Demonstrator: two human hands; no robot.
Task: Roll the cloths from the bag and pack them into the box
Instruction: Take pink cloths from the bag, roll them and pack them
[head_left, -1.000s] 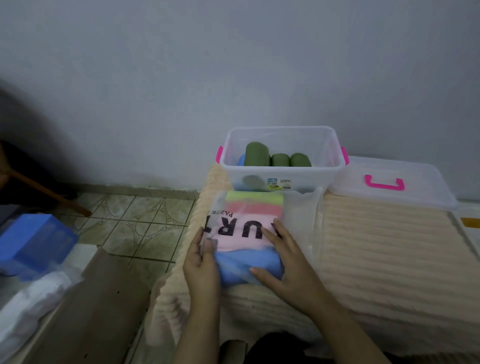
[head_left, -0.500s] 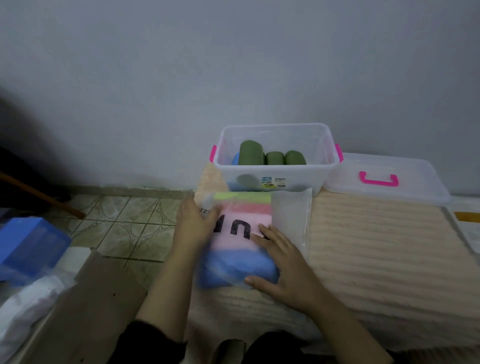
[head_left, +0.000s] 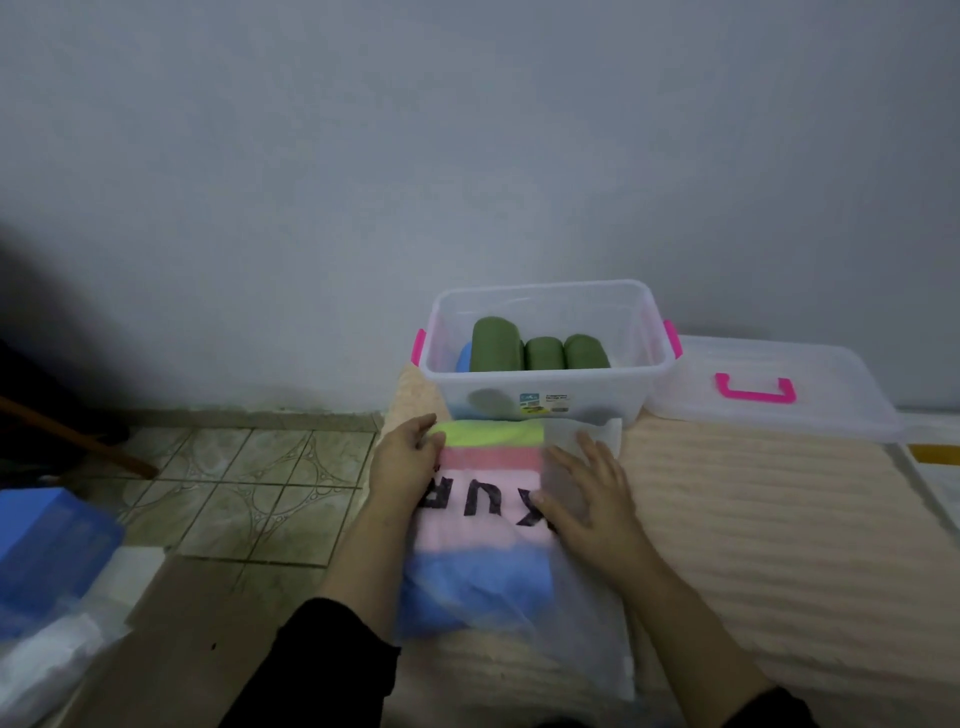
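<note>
In the head view, a translucent plastic bag (head_left: 519, 587) lies flat on a ribbed cream mat (head_left: 769, 530), its near end toward the person and its far end just short of the box. Through the film a stack of folded cloths (head_left: 488, 499) shows in bands: yellow-green at the far end, then coral, pale pink, and blue nearest. Black block letters run across the pink band.

The left hand (head_left: 402, 462) sits at the far left corner of the bag, fingers curled at the edge of the yellow-green cloth; whether they pinch the film or the cloth itself cannot be told. The right hand (head_left: 589, 496) lies flat on the right side of the bag, fingers straight and spread, pressing the film down and gripping nothing.

Beyond the bag stands a clear box (head_left: 550, 384) with pink side clips, close to the grey wall. It holds three dark green rolled cloths (head_left: 535, 351) side by side, the left one tallest, and a blue roll (head_left: 464, 357) at their left. The clear lid (head_left: 779, 400) with a pink handle rests to the right of the box.

On the left is a tiled floor (head_left: 249, 488), with a blue container (head_left: 47, 551) at the near left
</note>
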